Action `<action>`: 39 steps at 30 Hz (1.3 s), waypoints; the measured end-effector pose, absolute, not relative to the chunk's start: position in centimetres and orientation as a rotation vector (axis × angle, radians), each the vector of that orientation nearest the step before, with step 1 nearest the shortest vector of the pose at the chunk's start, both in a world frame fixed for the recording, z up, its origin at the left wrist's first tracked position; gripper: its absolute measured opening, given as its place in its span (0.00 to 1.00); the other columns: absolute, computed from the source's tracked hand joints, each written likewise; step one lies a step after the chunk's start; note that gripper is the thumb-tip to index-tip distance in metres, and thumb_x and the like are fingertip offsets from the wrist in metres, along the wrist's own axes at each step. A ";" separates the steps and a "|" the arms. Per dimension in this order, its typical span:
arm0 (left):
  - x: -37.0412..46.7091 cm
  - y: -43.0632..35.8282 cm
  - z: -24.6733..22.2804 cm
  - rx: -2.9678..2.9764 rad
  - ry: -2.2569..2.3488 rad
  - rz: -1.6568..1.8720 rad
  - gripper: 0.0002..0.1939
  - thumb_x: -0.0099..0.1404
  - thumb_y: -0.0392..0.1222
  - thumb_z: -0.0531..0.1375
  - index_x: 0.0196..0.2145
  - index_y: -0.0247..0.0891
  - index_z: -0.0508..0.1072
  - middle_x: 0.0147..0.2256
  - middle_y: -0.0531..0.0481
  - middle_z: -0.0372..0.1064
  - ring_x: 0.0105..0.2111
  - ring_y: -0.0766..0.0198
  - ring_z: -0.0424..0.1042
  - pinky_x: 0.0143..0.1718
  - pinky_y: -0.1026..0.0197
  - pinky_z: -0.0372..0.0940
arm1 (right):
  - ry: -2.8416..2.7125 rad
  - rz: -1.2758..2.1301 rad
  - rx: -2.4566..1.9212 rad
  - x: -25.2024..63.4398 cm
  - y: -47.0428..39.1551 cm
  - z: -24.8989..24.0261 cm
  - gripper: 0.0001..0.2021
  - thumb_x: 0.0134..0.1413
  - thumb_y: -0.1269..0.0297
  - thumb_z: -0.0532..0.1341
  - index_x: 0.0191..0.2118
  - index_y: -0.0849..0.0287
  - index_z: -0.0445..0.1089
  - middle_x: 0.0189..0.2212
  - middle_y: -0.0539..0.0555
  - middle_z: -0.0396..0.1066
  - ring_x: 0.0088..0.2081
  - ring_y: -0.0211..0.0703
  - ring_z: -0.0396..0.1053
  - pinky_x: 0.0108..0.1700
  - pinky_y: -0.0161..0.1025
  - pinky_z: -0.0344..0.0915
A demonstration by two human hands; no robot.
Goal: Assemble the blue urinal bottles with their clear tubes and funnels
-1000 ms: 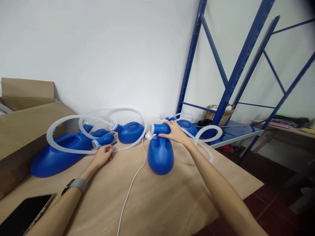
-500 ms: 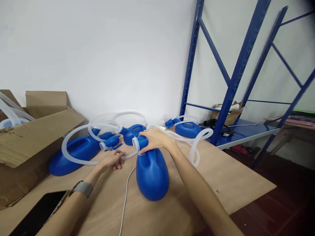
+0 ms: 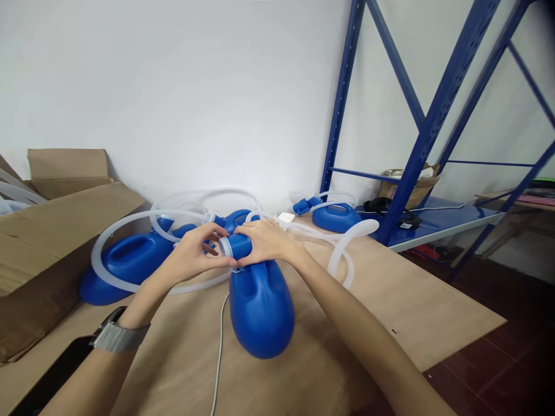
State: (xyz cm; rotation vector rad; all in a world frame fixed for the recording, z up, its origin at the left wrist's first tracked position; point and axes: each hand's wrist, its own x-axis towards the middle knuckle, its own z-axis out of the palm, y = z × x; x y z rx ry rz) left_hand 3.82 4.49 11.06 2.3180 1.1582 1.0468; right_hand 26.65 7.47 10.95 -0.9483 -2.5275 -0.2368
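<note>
A blue plastic urinal bottle (image 3: 262,315) with a moulded handle rests on the table in front of me, its neck angled to the left. My right hand (image 3: 266,238) wraps round the blue neck from above. At the mouth, a translucent cap (image 3: 224,247) sits between the thumb and fingers of my left hand (image 3: 199,249), which wears a grey-banded watch. A second blue bottle (image 3: 130,260) lies to the left under a looped translucent hose (image 3: 102,254). Another bottle (image 3: 236,218) is behind my hands, partly hidden.
An open cardboard box (image 3: 65,248) stands at the left, a dark phone (image 3: 56,370) near it. At the back right are a further blue bottle (image 3: 336,218) and a coiled hose (image 3: 347,254). A white cable (image 3: 219,346) crosses the table. Blue metal shelving (image 3: 416,156) rises at the right.
My left hand has lifted from the hose on the table to the bottle's mouth and closed round its cap. My right hand stays on the neck. The view has shifted slightly.
</note>
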 end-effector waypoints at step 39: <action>1.0 4.5 12.1 2.178 1.118 0.069 0.05 0.55 0.43 0.61 0.24 0.41 0.72 0.31 0.52 0.79 0.34 0.57 0.76 0.36 0.59 0.67 | -2.418 -0.181 -1.092 27.3 7.2 11.3 0.33 0.48 0.34 0.72 0.48 0.57 0.77 0.43 0.58 0.81 0.44 0.55 0.78 0.40 0.40 0.59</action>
